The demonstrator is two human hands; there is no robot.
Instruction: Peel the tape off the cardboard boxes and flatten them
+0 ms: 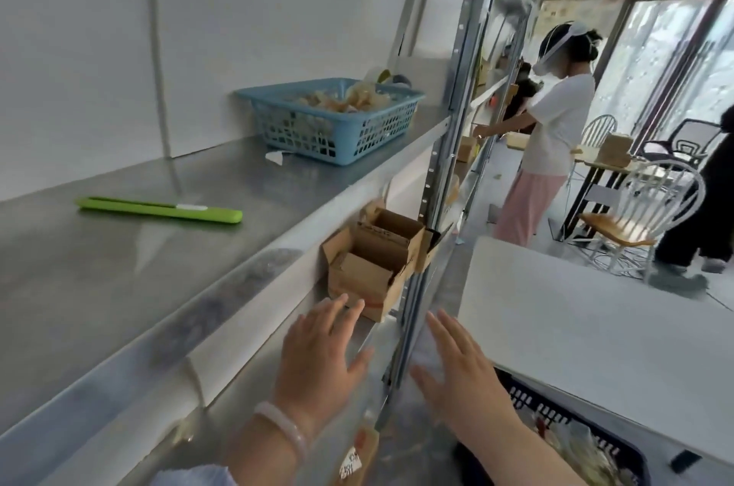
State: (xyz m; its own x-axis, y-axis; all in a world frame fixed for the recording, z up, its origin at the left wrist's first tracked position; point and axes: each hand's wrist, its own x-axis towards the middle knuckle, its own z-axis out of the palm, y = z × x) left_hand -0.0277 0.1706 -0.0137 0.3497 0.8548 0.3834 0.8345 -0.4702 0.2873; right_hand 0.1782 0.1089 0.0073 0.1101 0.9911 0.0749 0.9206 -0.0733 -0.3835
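Note:
Several open brown cardboard boxes (373, 267) stand on the lower shelf of a metal rack, flaps up. My left hand (321, 358), with a pale bracelet on the wrist, reaches toward them with fingers spread; the fingertips are just short of the nearest box. My right hand (460, 374) is open too, palm down, a little to the right in front of the rack's upright post (413, 307). Neither hand holds anything. A flat piece of cardboard with a label (357, 458) lies below my left wrist.
On the upper steel shelf (119, 267) lie a green box cutter (159, 209) and a blue basket (337, 120) of crumpled tape. A white table (595, 326) is at right, with a dark basket (576, 438) below it. Another person (552, 136) and chairs stand beyond.

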